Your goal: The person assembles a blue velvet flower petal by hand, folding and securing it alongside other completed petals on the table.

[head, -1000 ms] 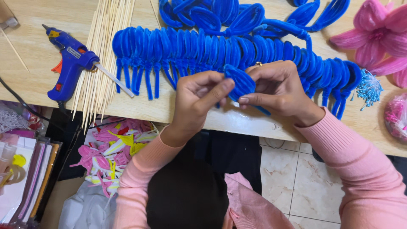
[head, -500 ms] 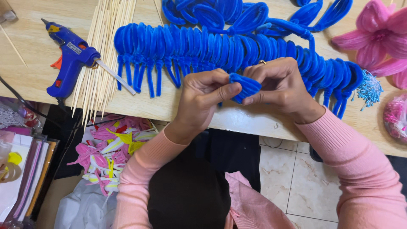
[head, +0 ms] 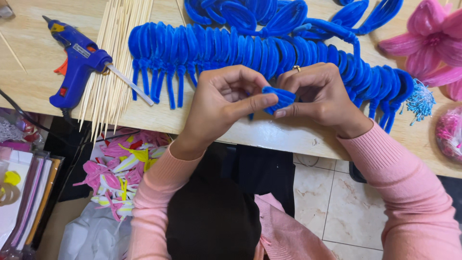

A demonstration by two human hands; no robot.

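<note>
Pinching a small blue chenille piece (head: pixel 279 98) between both hands at the near edge of the wooden table (head: pixel 288 137). Left hand (head: pixel 226 103): thumb and forefinger closed on the piece's left side, remaining fingers curled. Right hand (head: pixel 320 94): fingertips closed on the right side, a ring on 1 finger. The piece sits in the air just above the table edge, folded into a petal-like loop.

Risk, as a judgement — the grip covers only the ends of the loop, so a slip of either thumb could let the wire spring open and lose the fold; held over the edge, it could also drop to the tiled floor (head: pixel 317 202).

Just behind the hands, a long row of finished blue loops (head: pixel 231 50) lies across the table, stems pointing toward the person. Left of it, a bundle of bamboo skewers (head: pixel 113 62) with a blue glue gun (head: pixel 77 62) resting partly on them — its nozzle close to the sticks, a scorch hazard if hot; I cannot tell whether it is.

Containers: a bag below the table at left holds pink, yellow and white petals (head: pixel 118 171). Far right, a pink flower (head: pixel 433 38).
</note>
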